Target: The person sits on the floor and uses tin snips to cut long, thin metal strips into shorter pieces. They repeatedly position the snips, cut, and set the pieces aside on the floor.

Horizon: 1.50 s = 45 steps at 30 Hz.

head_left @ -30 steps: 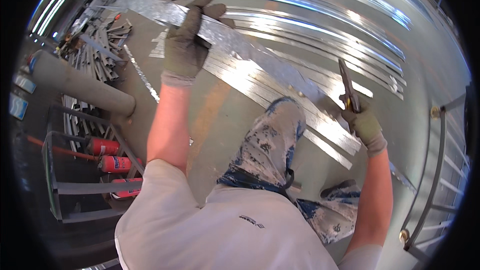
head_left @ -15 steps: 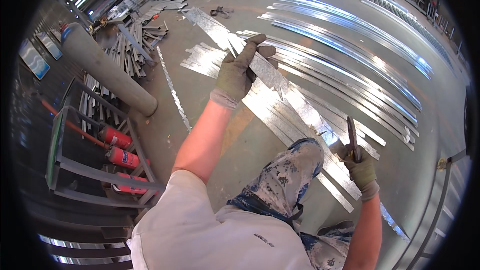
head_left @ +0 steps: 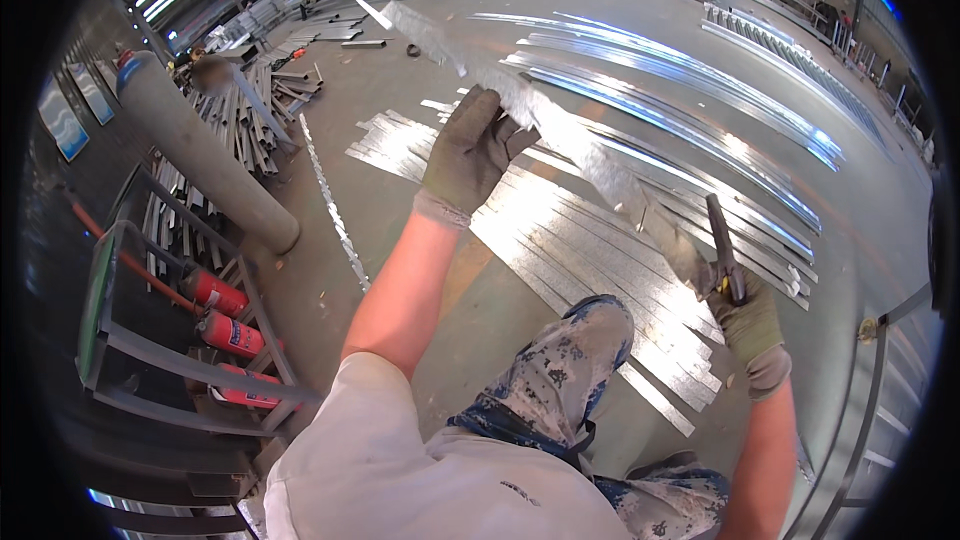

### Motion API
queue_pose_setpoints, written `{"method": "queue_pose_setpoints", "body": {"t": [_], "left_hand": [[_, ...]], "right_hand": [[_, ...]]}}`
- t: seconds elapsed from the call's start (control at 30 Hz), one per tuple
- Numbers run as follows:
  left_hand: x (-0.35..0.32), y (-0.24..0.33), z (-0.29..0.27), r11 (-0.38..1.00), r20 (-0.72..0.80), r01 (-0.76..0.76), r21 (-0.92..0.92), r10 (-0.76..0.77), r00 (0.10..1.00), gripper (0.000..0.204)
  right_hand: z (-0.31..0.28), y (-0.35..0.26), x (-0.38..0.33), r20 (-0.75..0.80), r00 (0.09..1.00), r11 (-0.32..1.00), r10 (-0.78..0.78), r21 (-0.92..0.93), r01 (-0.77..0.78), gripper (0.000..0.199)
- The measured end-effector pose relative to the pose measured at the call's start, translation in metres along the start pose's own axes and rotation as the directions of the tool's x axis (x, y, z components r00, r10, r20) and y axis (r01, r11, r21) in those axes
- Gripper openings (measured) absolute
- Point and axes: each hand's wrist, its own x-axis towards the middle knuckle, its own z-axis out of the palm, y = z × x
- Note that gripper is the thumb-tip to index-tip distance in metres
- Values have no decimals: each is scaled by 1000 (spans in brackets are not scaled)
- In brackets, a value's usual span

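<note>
A long, ragged-edged, shiny sheet-metal strip (head_left: pixel 590 158) slants across the view, held above the floor. My left hand (head_left: pixel 465 155), in a dark work glove, is closed on its lower edge near the middle, with some fingers hidden behind it. At the strip's near right end is my gloved right hand (head_left: pixel 748 325), closed round a dark hand tool (head_left: pixel 724 245) that points up. The tool's exact kind is unclear. The strip's end meets the right hand's fingers, and I cannot tell whether they grip it too. Below lie flat metal strips (head_left: pixel 570 250) side by side.
Long metal profiles (head_left: pixel 690 110) lie in rows beyond the strips. To the left are a leaning gas cylinder (head_left: pixel 205 155), a pile of metal offcuts (head_left: pixel 240 120) and red fire extinguishers (head_left: pixel 232 333) in a frame. A jagged narrow strip (head_left: pixel 330 195) lies on the floor, and a metal rail (head_left: pixel 868 410) runs at right.
The held strip has risen and shifted right, turning its face. My right hand has moved right and slightly up with the tool. The left hand still holds the strip, its wrist turned.
</note>
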Motion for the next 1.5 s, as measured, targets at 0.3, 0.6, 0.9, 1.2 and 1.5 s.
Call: {"method": "queue_pose_setpoints", "body": {"t": [0.3,0.6,0.9,1.2,1.5], "left_hand": [[-21,-52,51,919,160,185,347,-252,954,68],[-54,-151,179,719,359,248,649,-577,733,99],[-84,-205,281,732,321,228,642,-528,786,73],[-70,-238,329,857,399,-96,507,-135,907,35],[-9,-224,395,913,486,-360,193,230,843,27]], "right_hand": [[-62,-112,23,-75,976,973,-205,-119,196,23],[-58,-219,19,-89,973,975,-214,-80,207,14],[-52,-284,0,-125,944,920,-306,-294,259,32],[-70,-370,-52,-133,922,588,-363,-800,116,43],[-117,-379,-96,97,659,158,-746,-935,317,15]]}}
